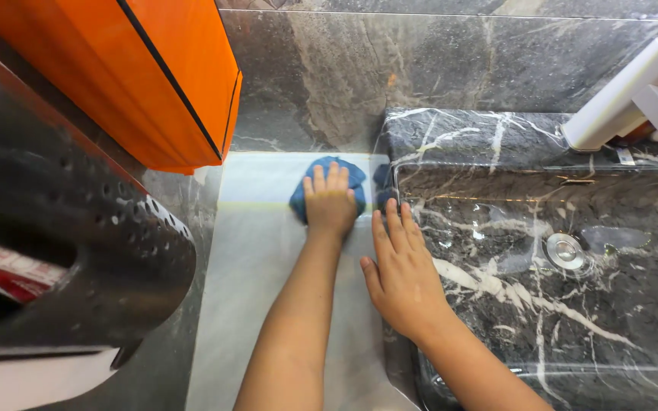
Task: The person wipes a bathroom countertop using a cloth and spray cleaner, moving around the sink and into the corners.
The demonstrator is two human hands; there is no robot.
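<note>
My left hand (330,202) lies flat on a blue cloth (338,173) and presses it onto the pale grey counter (257,251), close to the back wall. My right hand (403,274) rests with fingers spread on the left rim of the black marble sink (496,144), holding nothing. The cloth's right edge touches the sink's outer wall. Most of the cloth is hidden under my left hand.
A white tap (634,91) reaches over the sink from the upper right, above the round metal drain (565,250). An orange cabinet (154,76) hangs at upper left. A dark perforated metal cylinder (78,228) stands at the left. Dark marble wall (359,68) behind.
</note>
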